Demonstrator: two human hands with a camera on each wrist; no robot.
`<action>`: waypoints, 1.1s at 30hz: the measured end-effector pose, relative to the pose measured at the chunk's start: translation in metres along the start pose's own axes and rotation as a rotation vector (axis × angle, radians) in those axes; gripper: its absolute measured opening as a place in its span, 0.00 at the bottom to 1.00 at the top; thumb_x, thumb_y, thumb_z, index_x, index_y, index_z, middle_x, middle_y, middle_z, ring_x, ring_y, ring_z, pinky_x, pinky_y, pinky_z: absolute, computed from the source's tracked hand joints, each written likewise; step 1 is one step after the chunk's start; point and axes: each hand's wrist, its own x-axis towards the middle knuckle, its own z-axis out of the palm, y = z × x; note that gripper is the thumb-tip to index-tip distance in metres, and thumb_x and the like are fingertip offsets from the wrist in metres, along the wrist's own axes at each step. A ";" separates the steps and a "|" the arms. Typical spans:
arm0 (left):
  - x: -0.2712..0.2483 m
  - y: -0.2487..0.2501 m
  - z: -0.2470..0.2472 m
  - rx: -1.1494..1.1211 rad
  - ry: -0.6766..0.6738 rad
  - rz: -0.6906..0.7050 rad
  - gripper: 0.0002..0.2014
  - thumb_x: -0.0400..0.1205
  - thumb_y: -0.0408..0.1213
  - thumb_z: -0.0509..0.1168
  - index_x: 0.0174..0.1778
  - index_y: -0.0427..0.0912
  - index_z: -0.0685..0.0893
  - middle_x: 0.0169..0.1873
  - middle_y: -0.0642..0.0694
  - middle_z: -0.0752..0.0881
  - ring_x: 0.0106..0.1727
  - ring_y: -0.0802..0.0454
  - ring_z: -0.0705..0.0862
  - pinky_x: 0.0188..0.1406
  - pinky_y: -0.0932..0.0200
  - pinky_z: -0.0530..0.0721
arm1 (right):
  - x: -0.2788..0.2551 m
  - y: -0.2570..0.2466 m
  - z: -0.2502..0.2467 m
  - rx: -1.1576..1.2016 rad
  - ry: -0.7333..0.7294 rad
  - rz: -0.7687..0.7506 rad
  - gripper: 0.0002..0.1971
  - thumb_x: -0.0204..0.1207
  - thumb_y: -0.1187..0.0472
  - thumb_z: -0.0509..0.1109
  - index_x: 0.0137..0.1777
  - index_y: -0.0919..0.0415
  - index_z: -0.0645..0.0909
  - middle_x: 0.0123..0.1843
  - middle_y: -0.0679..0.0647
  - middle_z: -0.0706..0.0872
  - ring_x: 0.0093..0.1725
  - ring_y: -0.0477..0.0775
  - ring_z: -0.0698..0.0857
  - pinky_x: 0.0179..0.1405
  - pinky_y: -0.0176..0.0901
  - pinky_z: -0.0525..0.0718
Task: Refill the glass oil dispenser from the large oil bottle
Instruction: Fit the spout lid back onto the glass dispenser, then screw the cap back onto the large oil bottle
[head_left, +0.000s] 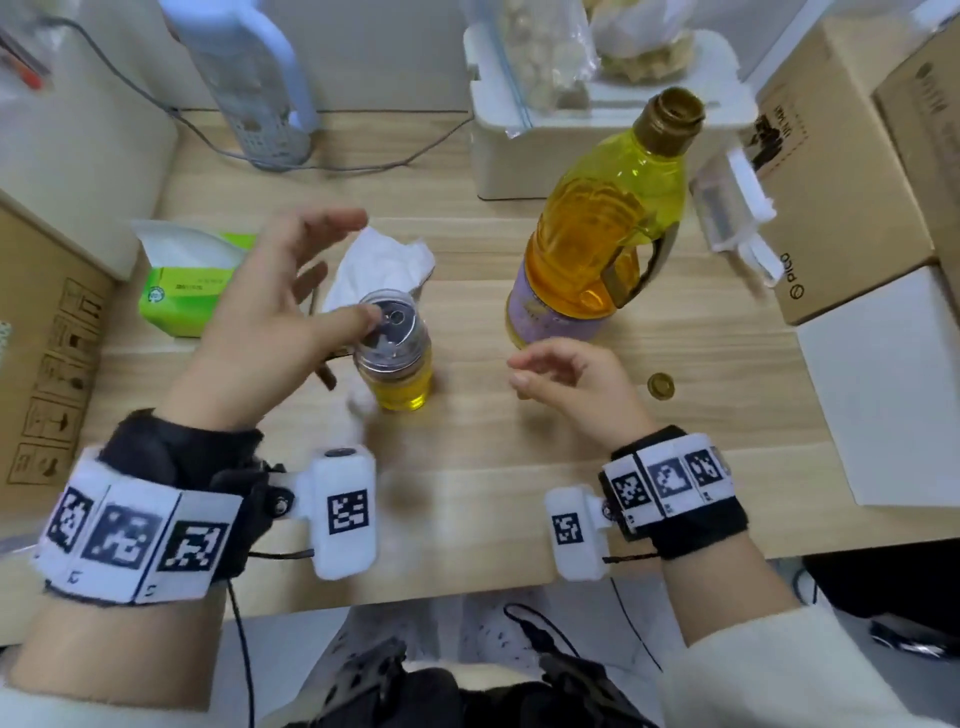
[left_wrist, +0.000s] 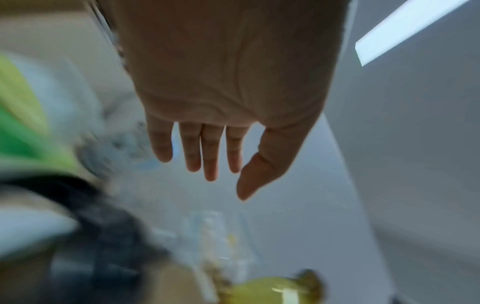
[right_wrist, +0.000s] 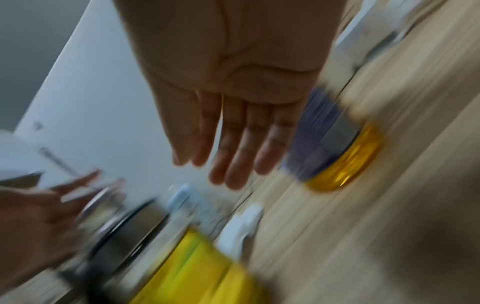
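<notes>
One cardboard box (head_left: 836, 202) reads "PICO".

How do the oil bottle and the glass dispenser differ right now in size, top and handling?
The oil bottle is far taller than the dispenser. The bottle's neck is open, its cap lying on the table; the dispenser has its lid on. The left hand has its thumb at the dispenser's lid; no hand touches the bottle. Both stand upright and hold yellow oil.

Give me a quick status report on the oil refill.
Left hand open, thumb on glass oil dispenser lid. Right hand open, empty. Large oil bottle upright, uncapped; gold cap on table. Nothing in the way.
</notes>
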 end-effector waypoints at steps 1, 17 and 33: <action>0.005 0.015 0.018 -0.058 -0.015 0.034 0.28 0.61 0.40 0.72 0.56 0.60 0.73 0.64 0.58 0.79 0.70 0.66 0.73 0.72 0.59 0.68 | -0.004 0.006 -0.017 -0.030 0.043 0.036 0.08 0.71 0.72 0.72 0.42 0.58 0.83 0.33 0.53 0.83 0.27 0.35 0.82 0.35 0.28 0.81; 0.072 0.049 0.174 -0.008 0.253 -0.032 0.55 0.56 0.43 0.83 0.77 0.44 0.59 0.74 0.48 0.69 0.72 0.57 0.69 0.76 0.52 0.68 | -0.009 0.103 -0.115 -0.606 0.349 0.344 0.24 0.66 0.64 0.78 0.63 0.59 0.78 0.63 0.59 0.76 0.59 0.56 0.80 0.56 0.37 0.73; 0.083 0.052 0.159 0.095 0.158 -0.019 0.50 0.53 0.44 0.84 0.71 0.48 0.68 0.69 0.51 0.76 0.67 0.56 0.74 0.70 0.54 0.74 | 0.019 -0.070 -0.129 -0.065 0.372 -0.232 0.19 0.63 0.72 0.77 0.52 0.55 0.82 0.44 0.53 0.85 0.33 0.42 0.81 0.39 0.30 0.83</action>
